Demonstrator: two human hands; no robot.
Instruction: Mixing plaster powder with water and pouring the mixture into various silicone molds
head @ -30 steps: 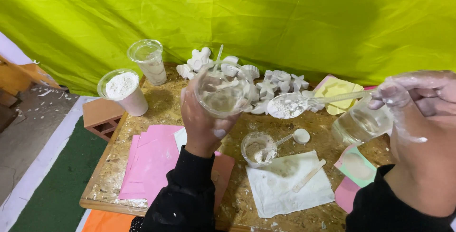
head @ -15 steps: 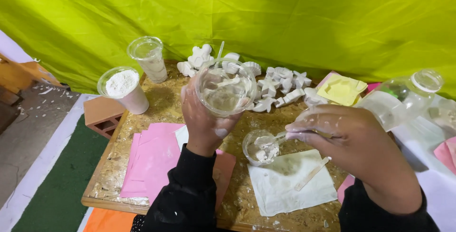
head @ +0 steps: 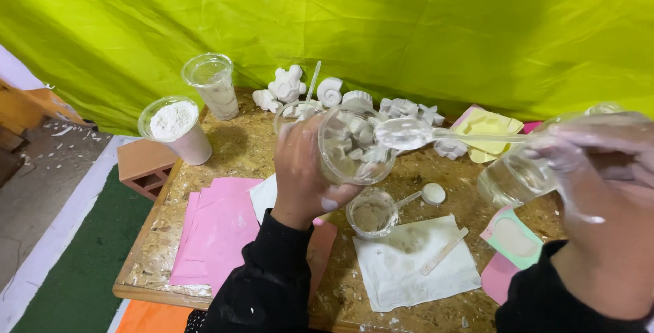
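My left hand point(head: 304, 168) grips a clear plastic cup point(head: 354, 145), held up and tilted with its mouth toward the right. My right hand point(head: 599, 169), dusted white, holds a clear plastic spoon point(head: 409, 132) whose bowl sits at the cup's mouth. A second small clear cup point(head: 371, 213) with white residue stands on the table below the raised cup. A white spoon point(head: 426, 195) lies beside it. A clear container of liquid point(head: 511, 179) stands just left of my right hand.
A cup of white powder point(head: 176, 127) and an empty tall cup point(head: 212, 84) stand at the back left. White plaster figures point(head: 327, 94) line the back. Pink sheets point(head: 218, 231), a white napkin with a wooden stick point(head: 415, 265), a yellow mould point(head: 487, 132) and a brick point(head: 143, 166) surround the chipboard table point(head: 146, 271).
My right hand rose from the small cup on the table and brought the clear spoon to the mouth of the raised cup. My left hand tilted the cup toward the spoon.
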